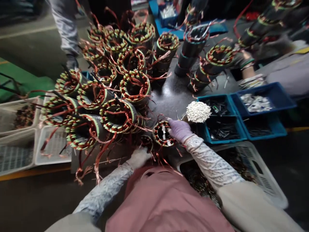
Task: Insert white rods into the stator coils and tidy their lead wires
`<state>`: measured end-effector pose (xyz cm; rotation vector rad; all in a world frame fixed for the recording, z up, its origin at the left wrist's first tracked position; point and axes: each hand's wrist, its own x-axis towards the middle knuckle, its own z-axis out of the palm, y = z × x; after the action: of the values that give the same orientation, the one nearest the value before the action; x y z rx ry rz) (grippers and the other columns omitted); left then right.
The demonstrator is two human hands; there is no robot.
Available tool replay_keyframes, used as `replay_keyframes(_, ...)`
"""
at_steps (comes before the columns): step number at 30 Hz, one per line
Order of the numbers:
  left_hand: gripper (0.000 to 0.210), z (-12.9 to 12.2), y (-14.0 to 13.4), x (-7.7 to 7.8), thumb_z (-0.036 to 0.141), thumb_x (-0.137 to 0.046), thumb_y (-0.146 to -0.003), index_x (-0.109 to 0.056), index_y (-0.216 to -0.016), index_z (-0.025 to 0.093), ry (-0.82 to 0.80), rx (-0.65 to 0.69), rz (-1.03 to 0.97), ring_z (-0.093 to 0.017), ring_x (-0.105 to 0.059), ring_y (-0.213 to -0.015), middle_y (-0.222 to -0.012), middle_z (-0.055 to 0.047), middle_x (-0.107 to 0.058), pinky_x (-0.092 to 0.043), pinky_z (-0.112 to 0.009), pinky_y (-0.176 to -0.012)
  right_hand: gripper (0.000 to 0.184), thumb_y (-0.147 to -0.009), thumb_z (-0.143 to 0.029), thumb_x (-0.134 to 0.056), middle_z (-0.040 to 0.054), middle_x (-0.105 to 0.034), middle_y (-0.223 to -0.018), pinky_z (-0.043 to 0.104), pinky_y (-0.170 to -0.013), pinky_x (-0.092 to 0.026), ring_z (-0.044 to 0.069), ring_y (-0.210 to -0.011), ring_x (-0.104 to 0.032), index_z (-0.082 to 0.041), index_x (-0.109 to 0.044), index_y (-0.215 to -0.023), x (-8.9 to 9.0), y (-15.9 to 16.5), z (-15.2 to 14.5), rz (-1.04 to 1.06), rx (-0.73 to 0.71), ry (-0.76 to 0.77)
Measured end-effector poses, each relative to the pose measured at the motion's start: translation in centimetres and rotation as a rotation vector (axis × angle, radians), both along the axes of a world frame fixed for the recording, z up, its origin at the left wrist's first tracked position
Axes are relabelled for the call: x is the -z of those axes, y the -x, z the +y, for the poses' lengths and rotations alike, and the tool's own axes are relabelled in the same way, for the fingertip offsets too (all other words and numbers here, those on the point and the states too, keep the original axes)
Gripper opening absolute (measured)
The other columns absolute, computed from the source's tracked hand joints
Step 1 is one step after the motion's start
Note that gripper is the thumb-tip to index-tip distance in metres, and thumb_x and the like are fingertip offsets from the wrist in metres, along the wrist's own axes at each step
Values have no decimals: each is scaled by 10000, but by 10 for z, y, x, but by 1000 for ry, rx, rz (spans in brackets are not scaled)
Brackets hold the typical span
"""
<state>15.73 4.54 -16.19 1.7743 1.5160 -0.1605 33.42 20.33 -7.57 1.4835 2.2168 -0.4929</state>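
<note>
In the head view a motor stator with copper windings stands at the table's near edge, white strips showing inside its bore. My right hand, in a purple glove, is closed on its right rim. Low on the left, my left hand, in a pale glove, has its fingers curled beside another winding ring and loose copper leads. What those fingers hold is hidden. Just past my right hand sits a round bundle of small white pieces. More wound stators crowd the table to the left, their leads hanging out.
Blue bins with black and white pieces stand on the right. White crates lie low on both sides. Across the table are stacked stators; a co-worker's hand touches one at right. Another person's leg shows upper left.
</note>
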Motion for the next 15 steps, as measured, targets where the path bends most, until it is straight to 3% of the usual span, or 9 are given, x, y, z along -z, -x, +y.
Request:
replay_keyframes(3,350,21,-12,16,365,-484,-855,-625,-1116,181,-40,39,37,-252,-492,-1071,-1123,-110,-600,-382,-364,-917,439,-835,-308,-499,141,-690,-994,332,-734,-471,269,-918,-658,-186,-501,-1258,1,-16,7,-54,1,-9)
replay_keyframes(8,270,59,-35,29,364,-493,-863,-681,-986,214,-116,113,66,-257,-474,-1097,-1089,-102,-604,-336,-394,-967,429,-839,-336,-495,137,-693,-978,347,-738,-466,285,-921,-653,-183,-525,-1239,1,-39,19,-82,11,-16)
replay_keyframes(12,296,96,-54,40,335,-476,-871,-660,-1056,195,-158,77,121,-277,-493,-1087,-1064,-137,-613,-377,-414,-915,462,-842,-345,-507,120,-690,-1013,331,-758,-460,267,-932,-648,-196,-496,-1279,5,-56,19,-51,36,-21)
replay_keyframes(15,295,123,-50,43,311,-486,-861,-651,-1061,171,-220,47,127,-287,-441,-1194,-1165,-139,-598,-339,-436,-996,434,-854,-377,-502,116,-687,-1032,324,-766,-460,258,-935,-647,-203,-514,-1251,6,-65,18,-6,58,-23)
